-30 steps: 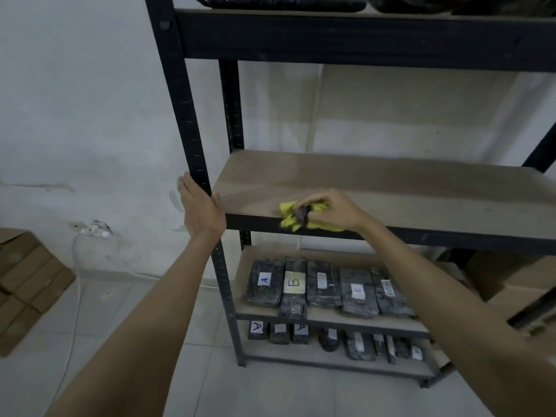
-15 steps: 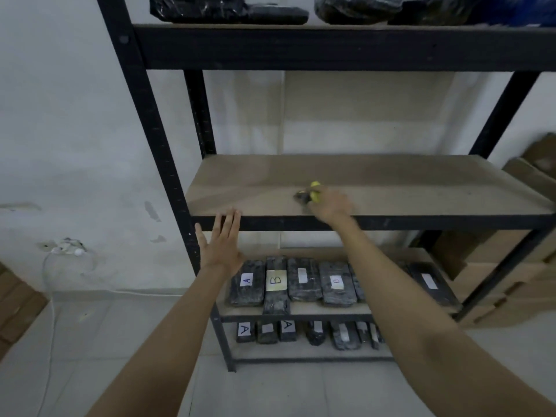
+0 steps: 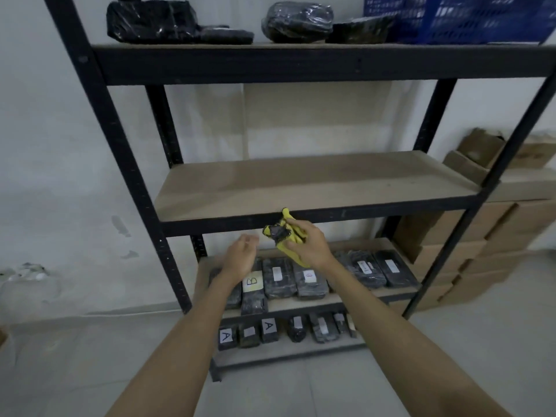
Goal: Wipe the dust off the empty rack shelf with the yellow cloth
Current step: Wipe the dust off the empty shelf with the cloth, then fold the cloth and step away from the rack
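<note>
White plastered wall and pale tiled floor frame a black metal rack with wooden shelf boards. One head view is available.

Empty shelf: middle level, bare brown board, nothing resting on it. Its black front rail runs just above both hands.

Yellow cloth: bunched, with a dark patch at its centre, held in front of and slightly below the front rail of the empty shelf, off the board. Contact with the rail cannot be judged; the top tip of the cloth overlaps it in view.

Right hand: fingers are curled around the cloth, which is gripped in a loose fist; yellow ends stick out above and below the fingers.

Left hand: held just left of the cloth, fingers relaxed and partly spread, nothing grasped. A small gap is seen between it and the cloth.

Top shelf: black wrapped bundles are seen on the left and centre, a blue plastic crate on the right.

Lower shelves: dark wrapped packs are laid in a row, some with white labels; one label reads "B". Further packs stand on the bottom level, two labelled "A".

Cardboard boxes are stacked right of the rack.
</note>
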